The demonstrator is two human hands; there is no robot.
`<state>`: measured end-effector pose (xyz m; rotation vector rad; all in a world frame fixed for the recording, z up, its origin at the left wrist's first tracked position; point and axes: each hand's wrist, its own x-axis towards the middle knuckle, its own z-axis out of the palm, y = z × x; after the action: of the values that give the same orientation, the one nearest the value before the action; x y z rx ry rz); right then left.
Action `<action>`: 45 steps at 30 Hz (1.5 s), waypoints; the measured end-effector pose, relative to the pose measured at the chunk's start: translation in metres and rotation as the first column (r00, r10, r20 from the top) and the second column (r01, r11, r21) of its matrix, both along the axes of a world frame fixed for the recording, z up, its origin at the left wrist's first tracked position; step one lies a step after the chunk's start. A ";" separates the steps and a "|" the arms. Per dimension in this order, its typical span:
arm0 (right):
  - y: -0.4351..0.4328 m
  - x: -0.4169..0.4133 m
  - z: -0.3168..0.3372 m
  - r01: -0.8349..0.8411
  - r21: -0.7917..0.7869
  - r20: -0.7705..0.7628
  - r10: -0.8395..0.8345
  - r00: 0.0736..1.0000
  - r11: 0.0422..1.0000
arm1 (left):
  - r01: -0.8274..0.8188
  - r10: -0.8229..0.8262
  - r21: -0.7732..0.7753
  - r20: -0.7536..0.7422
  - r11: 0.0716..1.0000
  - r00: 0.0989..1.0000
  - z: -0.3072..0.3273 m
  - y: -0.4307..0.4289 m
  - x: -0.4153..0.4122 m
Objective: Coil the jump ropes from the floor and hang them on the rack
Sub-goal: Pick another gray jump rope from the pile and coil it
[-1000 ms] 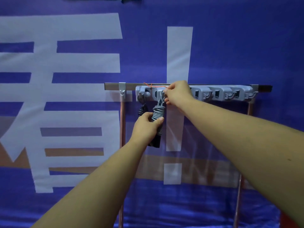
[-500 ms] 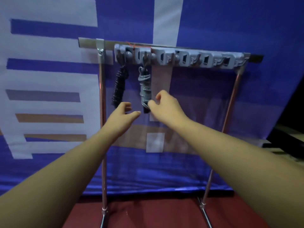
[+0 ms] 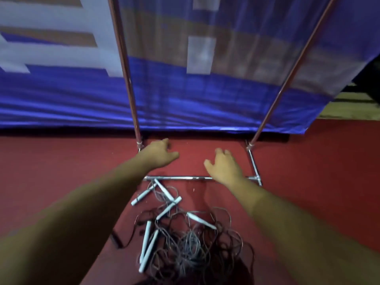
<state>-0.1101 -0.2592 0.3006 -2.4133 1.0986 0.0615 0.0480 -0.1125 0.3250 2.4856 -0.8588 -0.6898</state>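
A tangled heap of jump ropes [image 3: 191, 243] with thin dark cords and several white handles [image 3: 148, 246] lies on the red floor in front of the rack's base bar [image 3: 181, 178]. My left hand [image 3: 159, 153] hovers with relaxed fingers above the floor near the rack's left upright [image 3: 125, 64], holding nothing. My right hand [image 3: 223, 166] is spread open over the base bar, also empty. Both hands are above and beyond the heap, apart from it. The rack's hooks and the ropes hung on them are out of view.
The rack's right upright [image 3: 287, 79] slants up to the right, with a side foot bar [image 3: 254, 165] on the floor. A blue and white banner [image 3: 185, 99] hangs behind the rack. Red floor [image 3: 51, 171] spreads to both sides.
The view has dropped from the rack's hooks to the floor. Both hands let go of the grey coiled rope left hanging on a hook and have come down, empty, toward the base.
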 end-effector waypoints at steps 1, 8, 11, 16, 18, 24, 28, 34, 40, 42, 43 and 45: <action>0.006 -0.007 -0.018 0.001 0.020 -0.009 -0.001 1.000 1.000 | 0.006 -0.005 0.023 -0.028 1.000 1.000 -0.019 0.006 -0.008; 0.049 -0.051 -0.110 0.006 0.177 -0.098 0.011 0.995 0.984 | 0.038 -0.018 0.171 -0.114 0.985 0.993 -0.131 0.042 -0.055; 0.065 -0.064 -0.146 -0.046 0.204 -0.171 0.082 0.982 0.978 | 0.102 -0.069 0.206 -0.161 0.973 0.985 -0.171 0.055 -0.070; 0.097 -0.075 -0.200 -0.149 0.265 -0.202 0.206 0.957 0.953 | 0.273 -0.271 0.210 -0.040 0.939 0.962 -0.219 0.083 -0.085; 0.110 -0.075 -0.221 -0.176 0.266 -0.206 0.234 0.950 0.948 | 0.357 -0.338 0.221 -0.120 0.908 0.933 -0.245 0.096 -0.088; 0.142 -0.073 -0.267 -0.250 0.266 -0.242 0.315 0.918 0.931 | 0.362 -0.343 0.225 -0.122 0.905 0.932 -0.296 0.117 -0.083; 0.150 -0.073 -0.275 -0.235 0.257 -0.228 0.295 0.928 0.937 | 0.329 -0.301 0.172 -0.170 0.929 0.938 -0.282 0.108 -0.078; 0.129 -0.057 -0.238 -0.115 0.249 -0.062 0.134 0.989 0.962 | 0.282 -0.263 0.106 -0.160 0.954 0.951 -0.238 0.098 -0.053; 0.081 -0.035 -0.107 -0.164 0.600 0.169 0.076 0.983 0.783 | 0.250 -0.246 0.019 -0.130 0.968 0.961 -0.137 0.095 -0.046; 0.068 -0.035 -0.052 -0.222 0.588 0.227 0.104 0.968 0.778 | 0.256 -0.254 -0.005 -0.140 0.967 0.957 -0.099 0.095 -0.050; 0.064 -0.037 -0.026 -0.238 0.568 0.265 0.098 0.959 0.788 | 0.237 -0.237 -0.021 -0.153 0.971 0.959 -0.083 0.096 -0.052; 0.060 -0.042 0.022 -0.240 0.538 0.345 0.049 0.937 0.808 | 0.191 -0.210 -0.104 -0.224 0.976 0.952 -0.048 0.098 -0.063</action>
<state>-0.1517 -0.1991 0.3223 -1.8653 0.6224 0.0466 -0.0149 -0.0145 0.2769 2.2087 -1.0347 -0.9746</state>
